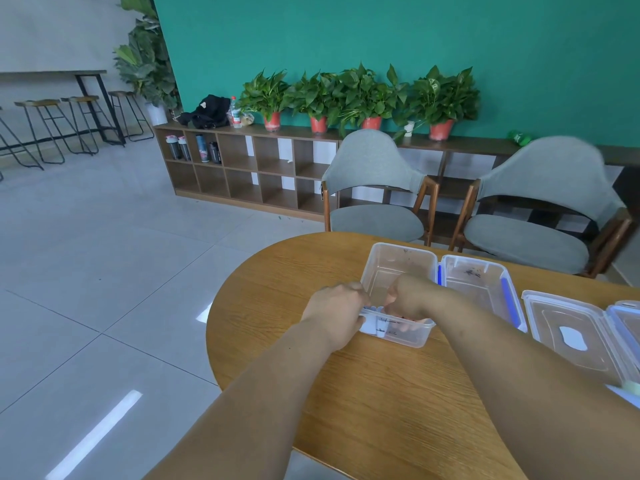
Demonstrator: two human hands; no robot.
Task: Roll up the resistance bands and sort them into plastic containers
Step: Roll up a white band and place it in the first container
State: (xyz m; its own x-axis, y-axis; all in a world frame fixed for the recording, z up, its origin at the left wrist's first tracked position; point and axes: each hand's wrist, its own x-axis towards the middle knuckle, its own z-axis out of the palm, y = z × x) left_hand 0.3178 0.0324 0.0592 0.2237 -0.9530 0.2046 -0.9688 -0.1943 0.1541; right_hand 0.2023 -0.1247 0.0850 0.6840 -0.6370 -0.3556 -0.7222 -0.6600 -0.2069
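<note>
Two hands are down at the near end of the open container [398, 252], and this is the tucking-in step, by the look of it. The left hand [337, 308] is curled tight over the container's near-left corner. The right hand [414, 296] is bunched narrow just inside the near wall, fingers pointing down into the tub. Between them, right at the near rim, shows a sliver of a pale band [373, 310], more of it whitish through the clear wall below. Whether either hand actually pinches the band or only braces on the rim, I cannot tell; the fingertips are hidden. A darker reddish shape sits inside against the near wall, too blurred to name. To do this well, I'd judge: keep the roll pinched shut until it sits on the container floor, so the coil can't spring open. Seat it snug into that near-left corner and leave the far half of the container free for more. The left hand should steady the tub, since light plastic slides easily on the wooden table [381, 393]. The hinged lid [478, 282] lies open, touching the container's right side, out of the way. A second container [568, 327] waits beyond that lid, further right.
</note>
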